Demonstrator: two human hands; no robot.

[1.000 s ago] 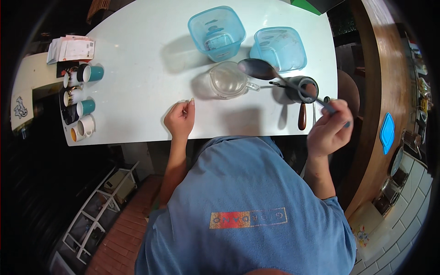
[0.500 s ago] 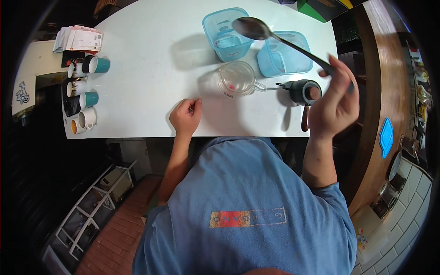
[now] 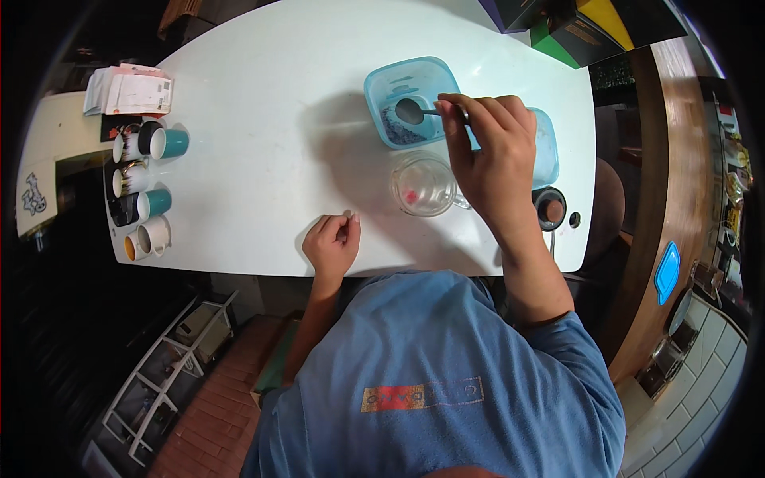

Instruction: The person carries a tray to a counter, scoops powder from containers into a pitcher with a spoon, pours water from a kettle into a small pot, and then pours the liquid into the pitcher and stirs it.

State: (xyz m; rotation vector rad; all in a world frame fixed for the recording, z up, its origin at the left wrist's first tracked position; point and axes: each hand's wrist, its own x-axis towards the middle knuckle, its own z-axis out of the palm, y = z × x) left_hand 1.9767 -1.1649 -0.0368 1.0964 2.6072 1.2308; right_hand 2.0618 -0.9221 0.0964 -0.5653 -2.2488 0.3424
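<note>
My right hand (image 3: 500, 151) grips the handle of a metal spoon (image 3: 409, 111). The spoon's bowl is inside the left light-blue plastic container (image 3: 445, 72), over dark, grainy-looking stuff at the bottom; whether it touches that stuff, I cannot tell. Behind my right hand stands a second light-blue container (image 3: 547, 147), partly covered. Closer to me is a clear glass mug (image 3: 422, 187) with a red spot low in it, its handle toward my right wrist. My left hand (image 3: 331, 245) rests on the white table (image 3: 239, 175) near its front edge, fingers curled with nothing seen in them.
A small dark pot (image 3: 548, 210) with a brown knob sits beside my right forearm. Several cups (image 3: 154, 234) line the table's left edge, below a stack of papers (image 3: 139, 92). Dark boxes with coloured sides (image 3: 591, 36) stand at the far right corner.
My right hand has moved left and forward, lowering the spoon from the air into the left container. The view has shifted, so the table sits lower. My left hand stays curled on the table.
</note>
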